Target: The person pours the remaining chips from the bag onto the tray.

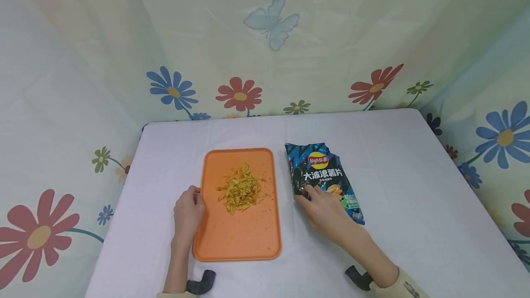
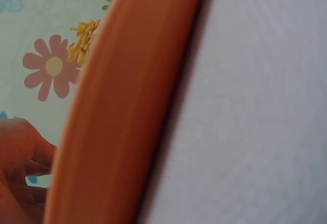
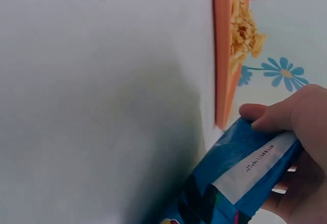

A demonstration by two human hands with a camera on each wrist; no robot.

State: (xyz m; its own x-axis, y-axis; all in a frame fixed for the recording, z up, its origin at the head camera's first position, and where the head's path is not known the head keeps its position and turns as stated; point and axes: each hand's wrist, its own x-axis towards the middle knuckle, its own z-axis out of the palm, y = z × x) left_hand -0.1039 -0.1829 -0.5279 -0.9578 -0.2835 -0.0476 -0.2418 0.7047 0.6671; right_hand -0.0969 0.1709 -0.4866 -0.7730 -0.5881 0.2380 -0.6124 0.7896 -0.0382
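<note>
The right hand (image 1: pixel 327 210) grips the lower left edge of a Lay's crisp bag (image 1: pixel 320 174), thumb on top and fingers beneath, the bag lying flat on the white table (image 1: pixel 414 206) just right of the orange tray (image 1: pixel 238 238). The left hand (image 1: pixel 188 210) rests against the tray's left rim, fingers loosely curled; whether it grips cannot be told. Crisp pieces (image 1: pixel 241 190) lie heaped on the tray.

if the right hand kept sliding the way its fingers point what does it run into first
The right hand already lies on the chip bag, fingers pointing up and slightly left over it. Going on, it would cross more of the bag; past its top edge only bare table shows up to the flowered cloth. Height above the bag is unclear.
</note>
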